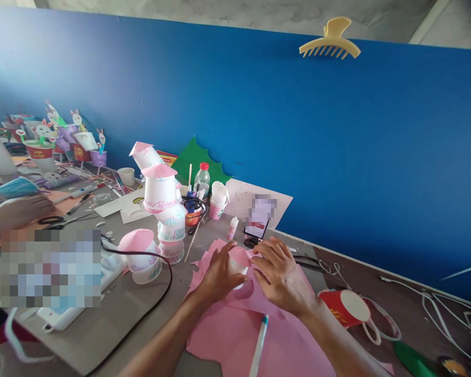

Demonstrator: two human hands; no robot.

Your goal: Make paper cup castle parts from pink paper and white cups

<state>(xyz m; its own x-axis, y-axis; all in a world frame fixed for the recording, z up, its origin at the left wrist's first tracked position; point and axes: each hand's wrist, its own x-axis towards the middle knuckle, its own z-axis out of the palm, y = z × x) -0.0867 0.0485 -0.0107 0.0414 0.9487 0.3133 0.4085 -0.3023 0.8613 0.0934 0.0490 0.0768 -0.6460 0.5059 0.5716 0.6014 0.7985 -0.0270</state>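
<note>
Two bare hands meet over the pink paper (220,337) on the worktop (110,314). The left hand (219,271) is half closed, its thumb and forefinger curved around a small white paper cup (237,268) with a pink top (240,255), so it appears to have hold of it. The right hand (277,275) is partly open, the fingers bent and their tips just beside this cup; whether they press on it or pinch an edge, I cannot tell. The cup is thus between the two hands, with a marker (259,343) lying nearer to the wearer. In my judgement, the step in hand is adjusting the pink top upon the cup, and the next move calls for a steady left hold and light right fingers, because such paper may crease easily. The cup's sides are partly covered by the fingers, and its base is hard to make out. The marker is cut off below, the phone (255,228) has a blurred screen, and another person's hand (33,209) comes only partly into view.
</note>
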